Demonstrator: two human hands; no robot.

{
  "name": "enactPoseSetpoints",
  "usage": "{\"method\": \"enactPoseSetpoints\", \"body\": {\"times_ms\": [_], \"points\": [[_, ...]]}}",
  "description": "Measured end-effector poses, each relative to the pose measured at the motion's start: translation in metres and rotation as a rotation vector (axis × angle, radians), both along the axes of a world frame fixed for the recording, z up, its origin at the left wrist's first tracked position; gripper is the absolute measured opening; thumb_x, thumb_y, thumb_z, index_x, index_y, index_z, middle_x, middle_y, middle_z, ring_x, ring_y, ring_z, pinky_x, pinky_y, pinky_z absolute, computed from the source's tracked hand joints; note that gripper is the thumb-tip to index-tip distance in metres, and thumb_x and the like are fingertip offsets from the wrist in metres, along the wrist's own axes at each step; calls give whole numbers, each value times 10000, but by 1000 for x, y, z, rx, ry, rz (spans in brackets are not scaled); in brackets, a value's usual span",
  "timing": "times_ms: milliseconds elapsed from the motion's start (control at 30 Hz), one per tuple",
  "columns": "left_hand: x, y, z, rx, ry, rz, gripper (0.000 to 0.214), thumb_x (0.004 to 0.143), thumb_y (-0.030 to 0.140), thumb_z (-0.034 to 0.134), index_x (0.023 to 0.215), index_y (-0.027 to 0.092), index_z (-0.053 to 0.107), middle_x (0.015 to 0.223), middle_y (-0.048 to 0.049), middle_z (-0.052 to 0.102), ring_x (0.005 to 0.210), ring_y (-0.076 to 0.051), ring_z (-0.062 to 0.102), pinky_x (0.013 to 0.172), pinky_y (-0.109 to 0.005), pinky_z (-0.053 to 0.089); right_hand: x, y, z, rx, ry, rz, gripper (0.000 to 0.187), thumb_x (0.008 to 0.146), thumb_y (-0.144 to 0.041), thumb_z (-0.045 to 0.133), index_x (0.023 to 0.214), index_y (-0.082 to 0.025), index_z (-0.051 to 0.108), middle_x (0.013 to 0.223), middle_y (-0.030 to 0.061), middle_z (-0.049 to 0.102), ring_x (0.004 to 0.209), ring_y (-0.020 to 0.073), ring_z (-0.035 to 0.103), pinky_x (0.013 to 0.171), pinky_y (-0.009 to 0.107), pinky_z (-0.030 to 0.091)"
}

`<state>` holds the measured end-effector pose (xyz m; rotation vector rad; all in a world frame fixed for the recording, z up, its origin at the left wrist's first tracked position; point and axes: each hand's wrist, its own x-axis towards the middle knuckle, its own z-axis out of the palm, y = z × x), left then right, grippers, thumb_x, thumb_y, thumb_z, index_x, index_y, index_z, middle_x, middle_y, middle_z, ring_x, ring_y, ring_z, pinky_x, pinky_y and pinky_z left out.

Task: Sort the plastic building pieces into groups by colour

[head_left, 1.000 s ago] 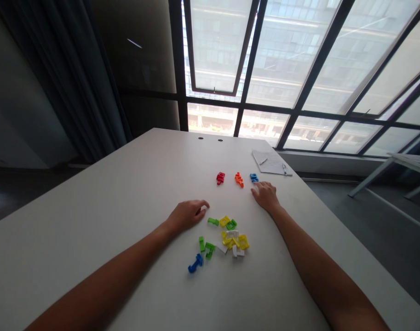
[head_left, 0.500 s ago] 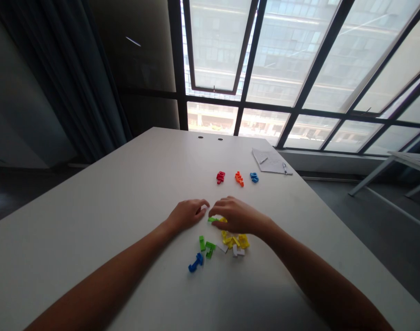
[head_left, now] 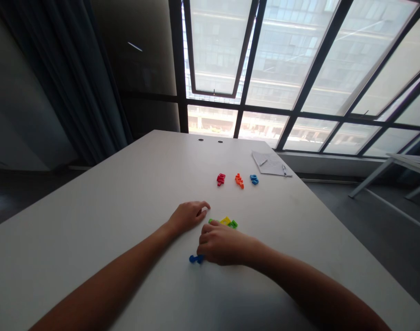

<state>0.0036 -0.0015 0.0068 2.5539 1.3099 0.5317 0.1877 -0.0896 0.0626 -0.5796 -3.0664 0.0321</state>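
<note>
My left hand [head_left: 189, 215] rests on the white table, its fingers loosely stretched with a gap by the thumb, and nothing is in it. Nearer to me, my right hand [head_left: 222, 243] reaches down to the table with curled fingers; what they pinch is hidden. A dark blue plastic piece [head_left: 196, 259] lies at its fingertips, partly covered. Just beyond its knuckles lie a yellow piece [head_left: 226, 220] and a green piece [head_left: 233, 224], close together. Another bit of green [head_left: 210, 221] shows by the fingers. The hand hides the area where other pieces lay.
Farther off, a red cluster [head_left: 221, 179], an orange cluster [head_left: 239, 180] and a light blue cluster [head_left: 254, 179] of plastic pieces sit in a row. Paper [head_left: 270, 163] with pens lies near the table's right edge. Windows [head_left: 216, 50] stand beyond the table.
My right hand has moved back toward me from the green and yellow pieces, over the nearer loose pieces. A green piece now shows right of the yellow one. My left hand has hardly moved.
</note>
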Motion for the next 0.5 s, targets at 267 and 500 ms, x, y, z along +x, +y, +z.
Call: {"method": "enactPoseSetpoints", "body": {"times_ms": [267, 500], "points": [[-2, 1, 0, -7, 5, -32, 250, 942, 301, 519, 1132, 318, 681, 936, 14, 732, 817, -170, 655, 693, -258, 425, 36, 35, 24, -113, 317, -206, 199, 957, -208, 653, 1147, -224, 712, 1008, 50, 753, 901, 164, 672, 879, 307, 470], [-2, 2, -1, -21, 11, -10, 265, 957, 328, 485, 1130, 315, 685, 899, 12, 716, 779, -166, 639, 686, -264, 422, 126, 98, 6, -35, 378, -758, 149, 902, -206, 663, 1043, -203, 709, 901, 37, 754, 782, 165, 688, 712, 250, 487]]}}
